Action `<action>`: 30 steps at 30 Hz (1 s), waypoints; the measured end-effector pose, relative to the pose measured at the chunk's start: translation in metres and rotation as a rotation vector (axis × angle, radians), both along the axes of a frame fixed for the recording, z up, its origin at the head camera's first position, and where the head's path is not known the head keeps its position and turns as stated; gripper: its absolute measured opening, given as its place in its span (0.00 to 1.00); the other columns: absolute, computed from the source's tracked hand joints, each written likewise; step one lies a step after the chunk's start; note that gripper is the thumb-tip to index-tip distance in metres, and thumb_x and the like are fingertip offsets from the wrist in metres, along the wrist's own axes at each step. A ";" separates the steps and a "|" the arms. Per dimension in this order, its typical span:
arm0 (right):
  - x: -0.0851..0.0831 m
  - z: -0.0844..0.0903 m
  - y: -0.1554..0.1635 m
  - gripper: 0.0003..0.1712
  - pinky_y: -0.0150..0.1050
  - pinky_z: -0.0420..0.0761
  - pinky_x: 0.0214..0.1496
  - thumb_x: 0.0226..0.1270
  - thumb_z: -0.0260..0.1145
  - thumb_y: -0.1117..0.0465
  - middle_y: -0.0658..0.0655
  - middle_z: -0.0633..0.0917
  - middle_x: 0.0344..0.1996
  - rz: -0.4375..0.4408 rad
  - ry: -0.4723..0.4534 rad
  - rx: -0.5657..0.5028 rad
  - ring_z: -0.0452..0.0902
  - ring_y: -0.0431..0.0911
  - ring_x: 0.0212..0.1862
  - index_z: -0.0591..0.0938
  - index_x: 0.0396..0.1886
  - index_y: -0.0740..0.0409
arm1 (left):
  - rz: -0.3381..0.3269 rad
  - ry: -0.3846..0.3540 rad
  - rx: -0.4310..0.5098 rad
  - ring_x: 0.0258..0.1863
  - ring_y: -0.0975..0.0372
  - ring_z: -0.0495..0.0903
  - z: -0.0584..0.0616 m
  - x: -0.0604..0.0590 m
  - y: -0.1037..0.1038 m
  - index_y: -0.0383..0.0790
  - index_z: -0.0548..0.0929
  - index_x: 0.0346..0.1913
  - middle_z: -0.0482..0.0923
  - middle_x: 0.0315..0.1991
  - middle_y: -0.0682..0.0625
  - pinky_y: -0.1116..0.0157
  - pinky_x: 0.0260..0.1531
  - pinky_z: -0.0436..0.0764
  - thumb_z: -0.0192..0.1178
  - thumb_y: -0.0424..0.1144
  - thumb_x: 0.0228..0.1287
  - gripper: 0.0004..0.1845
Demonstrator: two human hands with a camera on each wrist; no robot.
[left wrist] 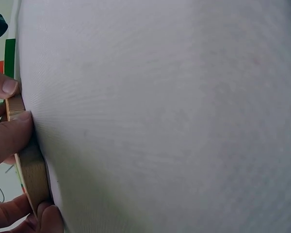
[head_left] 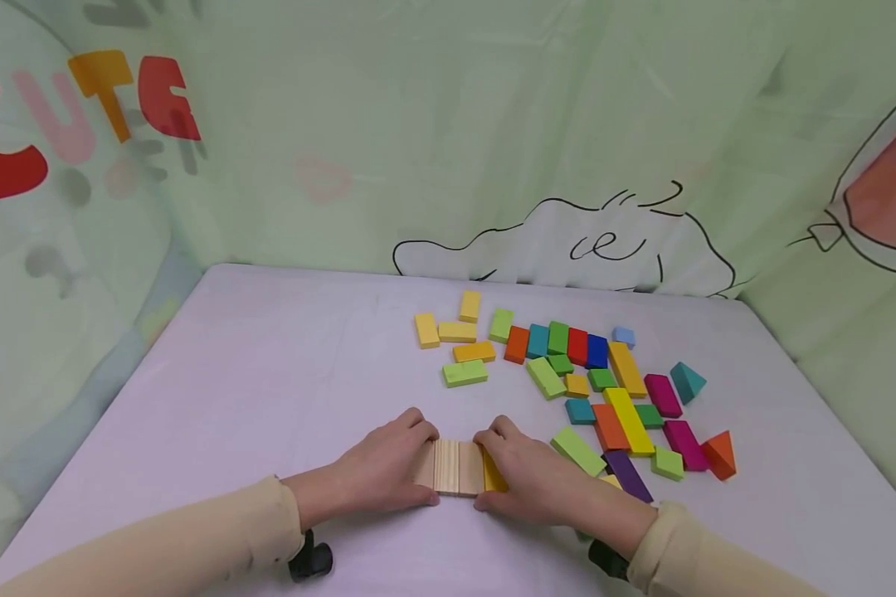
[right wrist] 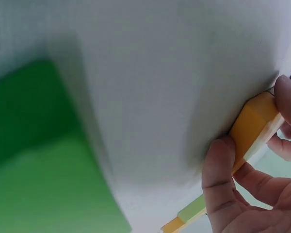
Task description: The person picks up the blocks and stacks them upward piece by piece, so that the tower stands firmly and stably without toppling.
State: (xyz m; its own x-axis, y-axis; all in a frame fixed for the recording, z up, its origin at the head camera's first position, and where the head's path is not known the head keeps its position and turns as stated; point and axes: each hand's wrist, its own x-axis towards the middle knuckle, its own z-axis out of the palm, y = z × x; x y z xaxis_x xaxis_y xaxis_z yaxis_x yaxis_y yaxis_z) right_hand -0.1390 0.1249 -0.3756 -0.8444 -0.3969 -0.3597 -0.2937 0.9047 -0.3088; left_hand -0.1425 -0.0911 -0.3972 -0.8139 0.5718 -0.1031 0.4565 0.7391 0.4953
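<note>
Row of plain wooden blocks [head_left: 448, 467] at desk [head_left: 269, 390] 6 o'clock. Left hand [head_left: 384, 473] and right hand [head_left: 526, 477] clamp its ends, fingers curled, squeezing blocks flush. Yellow block [head_left: 493, 477] under right fingers. Coloured blocks [head_left: 605, 390] toward 2 o'clock.

I see bare wood blocks [head_left: 448, 467], unpainted, visible grain, matt. Yellow block [head_left: 494, 477] beside them is painted, smooth, low sheen. Loose blocks [head_left: 612, 390] have the same matt paint. Table [head_left: 269, 373] has a fine-weave cloth cover, matt. Backdrop [head_left: 418, 124] is thin printed fabric.
</note>
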 end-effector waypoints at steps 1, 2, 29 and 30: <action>-0.001 0.000 0.000 0.42 0.45 0.87 0.55 0.53 0.82 0.47 0.58 0.77 0.54 0.003 -0.008 -0.003 0.78 0.44 0.44 0.76 0.65 0.58 | 0.003 -0.010 -0.001 0.39 0.65 0.73 0.000 0.000 -0.001 0.36 0.79 0.59 0.75 0.50 0.49 0.70 0.43 0.78 0.79 0.48 0.52 0.35; -0.002 0.001 0.000 0.43 0.45 0.87 0.55 0.53 0.82 0.47 0.58 0.77 0.55 0.004 -0.019 -0.007 0.78 0.44 0.45 0.76 0.66 0.58 | 0.005 -0.020 0.001 0.39 0.64 0.73 0.000 -0.001 -0.002 0.35 0.78 0.60 0.74 0.51 0.48 0.70 0.43 0.78 0.80 0.48 0.51 0.36; -0.149 0.007 0.011 0.19 0.43 0.85 0.55 0.69 0.71 0.59 0.58 0.83 0.43 0.094 0.245 0.145 0.78 0.48 0.43 0.85 0.56 0.62 | 0.031 -0.071 0.126 0.34 0.68 0.70 0.002 0.001 -0.022 0.30 0.80 0.56 0.72 0.44 0.50 0.72 0.36 0.75 0.80 0.42 0.52 0.32; -0.150 0.007 0.012 0.19 0.42 0.85 0.54 0.69 0.72 0.58 0.58 0.83 0.43 0.089 0.239 0.141 0.77 0.48 0.42 0.85 0.56 0.62 | 0.031 -0.073 0.128 0.34 0.69 0.70 0.001 0.001 -0.022 0.30 0.80 0.56 0.72 0.44 0.51 0.72 0.36 0.75 0.80 0.42 0.52 0.32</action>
State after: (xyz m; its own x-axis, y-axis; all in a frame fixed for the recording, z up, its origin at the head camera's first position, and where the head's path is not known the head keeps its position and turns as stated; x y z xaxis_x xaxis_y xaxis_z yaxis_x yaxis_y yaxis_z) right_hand -0.2886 0.1365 -0.3688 -0.8760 -0.4334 -0.2116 -0.4230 0.9012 -0.0944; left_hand -0.1417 -0.1136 -0.3960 -0.8244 0.5588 -0.0905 0.3938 0.6810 0.6174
